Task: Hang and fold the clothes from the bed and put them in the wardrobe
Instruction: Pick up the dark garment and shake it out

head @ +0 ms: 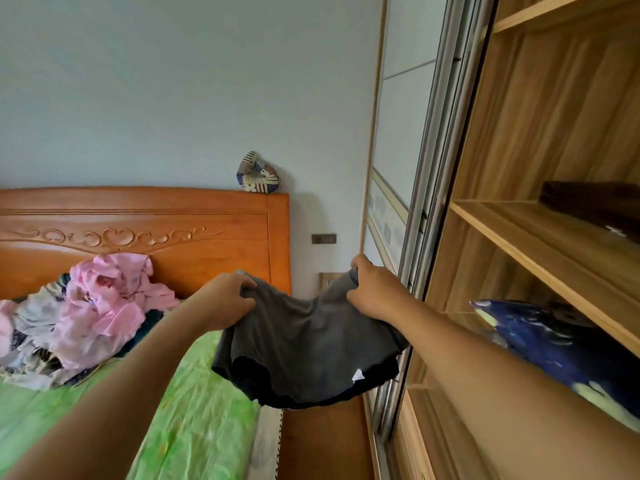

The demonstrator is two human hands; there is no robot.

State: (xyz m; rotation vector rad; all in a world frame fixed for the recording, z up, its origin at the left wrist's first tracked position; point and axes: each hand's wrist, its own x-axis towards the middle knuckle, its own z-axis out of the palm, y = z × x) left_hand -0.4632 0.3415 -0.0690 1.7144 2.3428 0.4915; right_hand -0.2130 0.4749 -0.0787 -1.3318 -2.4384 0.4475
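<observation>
A dark grey garment hangs in the air between the bed and the wardrobe, with a small white tag near its lower hem. My left hand grips its upper left edge. My right hand grips its upper right edge. A pile of clothes, mostly pink and pale fabric, lies on the green sheet of the bed near the headboard. To the right stands the wooden wardrobe, open, with its shelves showing.
A dark folded item lies on a wardrobe shelf, and a blue patterned cushion or bedding sits on the shelf below. The sliding door frame stands beside my right hand. A patchwork cloth item rests on the orange headboard.
</observation>
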